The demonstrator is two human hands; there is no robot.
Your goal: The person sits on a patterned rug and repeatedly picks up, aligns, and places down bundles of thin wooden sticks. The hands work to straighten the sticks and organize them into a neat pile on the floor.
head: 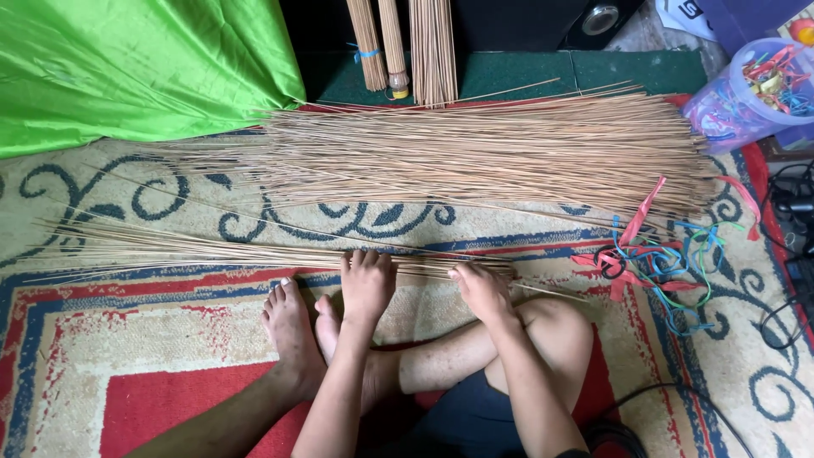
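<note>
The left hand (366, 284) lies flat, fingers together and pressed down on a thin bundle of pale tan broom sticks (212, 251) that rests on the patterned red, cream and blue carpet (170, 373). The right hand (481, 290) is curled over the same bundle near its butt end, fingers closed loosely about the sticks – whether it fully clamps them I cannot tell.

The bundle lies just in front of the person's crossed legs, its long axis running left to right across the view. The gathered, tighter end sits under the right hand; the thin tips fan out towards the left edge of the carpet.

To gather such sticks well, I judge that both hands should press evenly so the butts stay level, and any sticks that stray should be rolled back in before the grip tightens – a slack hold would let the fine tips splay further.

Beyond it, well apart, lies a much larger heap of the same sticks (475, 157), also lengthwise left to right. Coloured plastic strips (657, 254) lie tangled to the right, and a bright green cloth (127, 68) covers the upper left.
</note>
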